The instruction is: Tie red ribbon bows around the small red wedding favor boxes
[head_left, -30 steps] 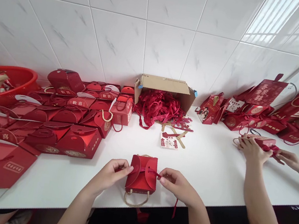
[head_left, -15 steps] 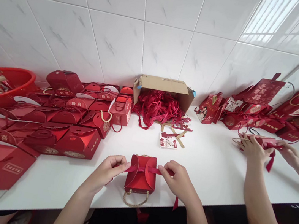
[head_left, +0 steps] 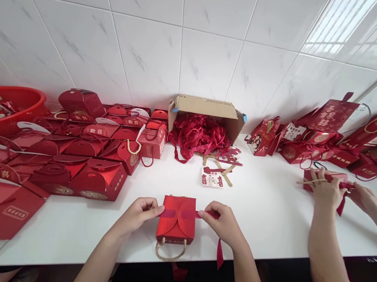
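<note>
A small red gift box (head_left: 176, 229) with a twisted rope handle (head_left: 169, 258) sits on the white table before me, its curved flaps folded over the top. A red ribbon (head_left: 168, 213) lies flat across the flaps, partly covered at the middle. At the box's left side my left hand (head_left: 139, 215) pinches one side of the ribbon between thumb and fingers. Opposite it, my right hand (head_left: 220, 223) pinches the other side, and a loose ribbon end (head_left: 220, 254) hangs below that hand over the table edge.
Rows of red boxes (head_left: 99, 179) fill the left, beside an orange-red basin (head_left: 27, 105) with another person's hand over it. A cardboard box (head_left: 207, 105) of ribbons stands at the wall, cards (head_left: 211, 178) before it. On the right, a co-worker's hands (head_left: 323, 191) handle another box.
The ribbon over my box now lies lower and flatter against the flaps, which have closed down. My right hand has shifted slightly left. The co-worker's left hand on the right has moved slightly.
</note>
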The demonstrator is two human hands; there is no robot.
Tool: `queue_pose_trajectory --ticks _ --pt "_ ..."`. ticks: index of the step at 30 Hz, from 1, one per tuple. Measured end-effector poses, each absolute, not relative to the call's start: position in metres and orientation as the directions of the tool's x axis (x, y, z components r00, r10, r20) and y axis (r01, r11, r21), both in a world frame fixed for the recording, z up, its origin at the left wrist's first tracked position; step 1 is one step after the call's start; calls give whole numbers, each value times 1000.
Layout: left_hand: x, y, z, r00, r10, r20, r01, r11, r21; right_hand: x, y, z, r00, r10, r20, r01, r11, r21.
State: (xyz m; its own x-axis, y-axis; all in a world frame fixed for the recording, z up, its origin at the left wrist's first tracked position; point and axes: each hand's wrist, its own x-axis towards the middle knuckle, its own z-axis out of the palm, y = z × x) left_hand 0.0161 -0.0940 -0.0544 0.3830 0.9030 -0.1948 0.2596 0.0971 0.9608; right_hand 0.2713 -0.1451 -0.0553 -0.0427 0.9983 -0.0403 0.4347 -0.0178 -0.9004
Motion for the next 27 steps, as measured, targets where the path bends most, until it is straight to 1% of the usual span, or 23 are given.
queue_pose_trajectory --ticks 3,5,6,7,9,10,11,12,14,16,17,19,20,21,22,23,24,25,26,27 --pt "17 -94 -60 374 907 -191 263 93 960 271 -143 -69 -84 994 -63 376 -27 -926" --pt "14 -97 -63 346 921 -177 270 83 959 271 -144 -75 -53 999 -11 398 11 -917" --pt "12 -99 -64 281 949 -144 292 58 955 271 -145 -76 0 999 42 432 38 -901" --pt "8 -102 -66 177 980 -85 340 20 940 272 -148 -76 71 991 110 474 63 -878" --pt "-2 -110 -70 -55 995 87 498 -49 866 276 -155 -72 206 950 235 543 89 -835" --pt "-7 -115 -72 -123 979 165 577 -65 814 278 -161 -69 234 937 261 553 92 -828" --pt "-12 -122 -73 -132 970 202 635 -73 769 279 -166 -64 224 942 250 545 92 -833" --pt "-15 -129 -74 -85 979 184 668 -81 740 281 -172 -58 173 963 206 523 87 -848" --pt "-18 -144 -75 73 995 73 701 -103 706 282 -183 -49 -20 998 59 473 61 -879" --pt "-14 -157 -77 198 980 -35 741 -126 660 279 -190 -44 -219 971 -95 452 15 -892" --pt "-10 -162 -79 225 972 -68 761 -132 635 277 -192 -45 -285 946 -157 458 -10 -889" --pt "-2 -166 -83 218 972 -87 768 -116 630 271 -193 -53 -327 913 -244 470 -67 -880" --pt "2 -166 -85 195 977 -83 742 -92 664 268 -193 -60 -309 911 -271 460 -106 -882" --pt "5 -164 -87 168 982 -81 686 -58 725 265 -191 -67 -272 919 -285 428 -150 -891" --pt "8 -162 -87 134 988 -82 592 -14 805 262 -189 -75 -217 935 -282 365 -190 -912" --pt "9 -159 -87 101 991 -92 456 36 889 259 -187 -82 -146 953 -266 269 -221 -938" --pt "11 -156 -86 76 991 -115 277 89 957 256 -184 -89 -64 968 -244 142 -233 -962" --pt "12 -153 -84 63 987 -145 73 141 987 253 -181 -95 25 975 -220 -10 -220 -975" --pt "13 -150 -82 66 981 -180 -129 187 974 251 -179 -99 107 972 -208 -173 -188 -967" --pt "13 -147 -79 76 973 -216 -306 229 924 248 -176 -102 172 962 -212 -335 -145 -931"
